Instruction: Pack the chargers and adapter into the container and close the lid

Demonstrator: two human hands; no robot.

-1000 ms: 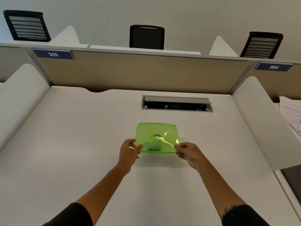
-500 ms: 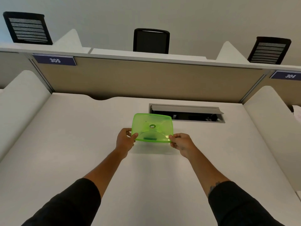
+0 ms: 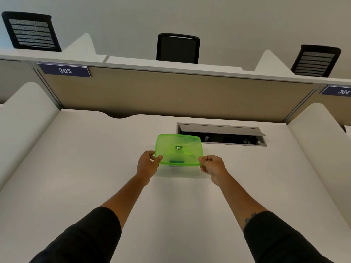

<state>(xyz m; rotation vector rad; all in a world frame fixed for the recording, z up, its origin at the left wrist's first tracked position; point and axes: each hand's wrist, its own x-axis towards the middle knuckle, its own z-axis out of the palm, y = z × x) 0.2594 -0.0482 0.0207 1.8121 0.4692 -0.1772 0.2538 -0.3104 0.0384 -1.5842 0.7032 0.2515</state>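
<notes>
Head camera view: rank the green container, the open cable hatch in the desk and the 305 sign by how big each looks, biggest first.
1. Cable hatch, the widest.
2. Green container, narrower but deeper; being nearer the camera inflates it, so first place is uncertain.
3. 305 sign, clearly smallest, though farthest away.

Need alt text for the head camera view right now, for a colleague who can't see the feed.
Both hands hold a translucent green container by its near corners over a white desk, the left hand on the left corner, the right hand on the right. Behind it lies an open cable hatch in the desk. No chargers or adapter are visible.
</notes>
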